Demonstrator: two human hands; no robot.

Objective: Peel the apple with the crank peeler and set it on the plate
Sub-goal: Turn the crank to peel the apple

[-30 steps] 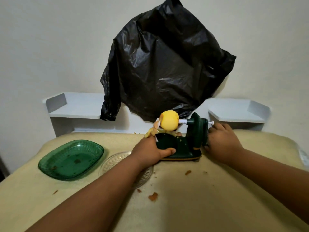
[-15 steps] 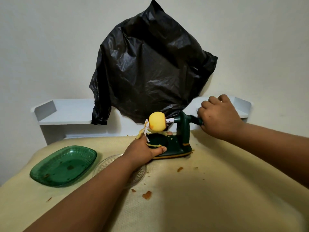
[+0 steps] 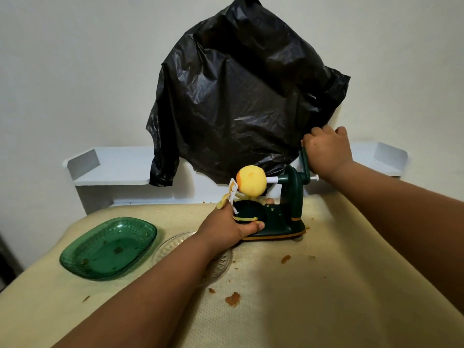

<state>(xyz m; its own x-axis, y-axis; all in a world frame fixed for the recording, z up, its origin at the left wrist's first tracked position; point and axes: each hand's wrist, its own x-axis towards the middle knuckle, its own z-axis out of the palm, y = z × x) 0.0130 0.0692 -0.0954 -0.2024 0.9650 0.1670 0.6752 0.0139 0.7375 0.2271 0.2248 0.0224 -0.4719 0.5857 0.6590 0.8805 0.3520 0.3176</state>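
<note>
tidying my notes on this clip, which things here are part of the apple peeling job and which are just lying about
Part of the job:
apple on the peeler's prongs
peeler, base held by the left hand
crank, gripped by the right hand
clear plate

Just lying about:
green dish
black bag on the wall
white shelf
peel scraps on the table

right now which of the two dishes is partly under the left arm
The clear glass plate, beside the peeler; the left forearm crosses over it. The green dish lies uncovered farther left.
</note>
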